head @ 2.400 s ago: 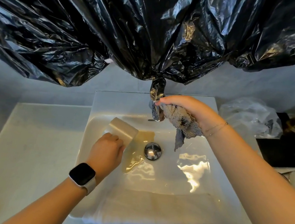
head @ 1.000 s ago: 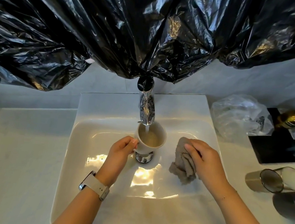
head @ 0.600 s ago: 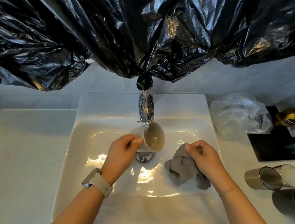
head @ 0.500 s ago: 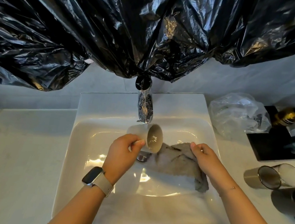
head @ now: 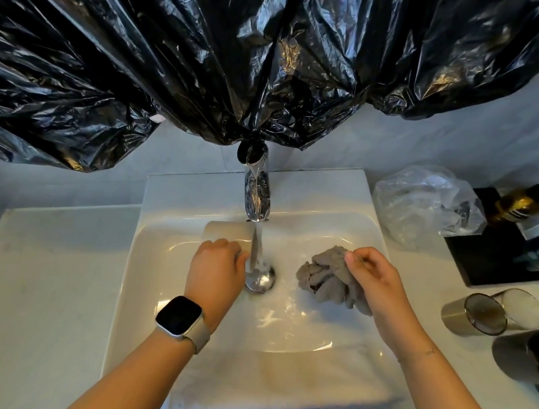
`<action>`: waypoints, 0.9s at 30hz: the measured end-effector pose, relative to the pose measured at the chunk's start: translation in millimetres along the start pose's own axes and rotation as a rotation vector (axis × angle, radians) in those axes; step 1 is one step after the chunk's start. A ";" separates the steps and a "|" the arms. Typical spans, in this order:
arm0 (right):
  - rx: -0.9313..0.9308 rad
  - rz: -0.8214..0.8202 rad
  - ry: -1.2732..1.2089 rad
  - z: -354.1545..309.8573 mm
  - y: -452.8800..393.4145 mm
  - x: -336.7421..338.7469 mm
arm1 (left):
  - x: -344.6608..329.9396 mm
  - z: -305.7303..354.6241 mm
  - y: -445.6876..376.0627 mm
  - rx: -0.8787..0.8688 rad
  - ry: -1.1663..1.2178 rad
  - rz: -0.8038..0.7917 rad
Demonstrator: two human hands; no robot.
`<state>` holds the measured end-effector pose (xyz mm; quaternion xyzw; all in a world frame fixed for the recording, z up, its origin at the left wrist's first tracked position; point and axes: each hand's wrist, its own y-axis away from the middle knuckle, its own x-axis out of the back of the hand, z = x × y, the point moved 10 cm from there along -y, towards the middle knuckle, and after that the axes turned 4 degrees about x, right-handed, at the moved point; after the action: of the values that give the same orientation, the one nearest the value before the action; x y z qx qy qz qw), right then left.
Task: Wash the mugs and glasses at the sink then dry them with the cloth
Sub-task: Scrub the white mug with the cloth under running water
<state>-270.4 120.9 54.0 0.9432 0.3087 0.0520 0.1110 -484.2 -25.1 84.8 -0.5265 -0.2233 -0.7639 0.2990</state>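
Your left hand [head: 217,271] grips the smooth white ceramic mug [head: 228,233]; wet, it's slippery and breakable, so keep fingers wrapped round its body. Your right hand [head: 375,278] pinches the soft grey cloth [head: 326,281].

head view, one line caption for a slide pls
Left hand holds a mug beside the running tap; right hand grips a cloth.

Single head-worn wide-angle view, looking forward and steeply down from above the sink [head: 279,338], close in, at arm's reach. Both forearms entering from the bottom edge, left hand [head: 217,269] and right hand [head: 374,278] near mid-frame. Tap [head: 256,192] just above centre, facing the wearer. Black plastic sheet [head: 213,44] filling the upper half. Tabletop [head: 29,294] curving off at both sides through lens distortion. No second view.
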 end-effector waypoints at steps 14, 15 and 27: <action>0.130 -0.026 -0.062 -45.8 -9.3 -17.6 | -37.5 -32.2 -2.9 0.295 1.141 -0.330; 0.154 -0.017 -0.043 -50.3 -9.8 -20.8 | -38.2 -31.4 -3.2 0.297 1.148 -0.340; 0.101 -0.558 0.282 -14.8 -10.8 -114.9 | -26.9 -20.3 -13.9 0.278 0.992 -0.412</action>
<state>-371.4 63.7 62.4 0.8100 0.5700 0.1344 0.0302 -500.3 -22.4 52.2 -0.0046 -0.2527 -0.9263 0.2794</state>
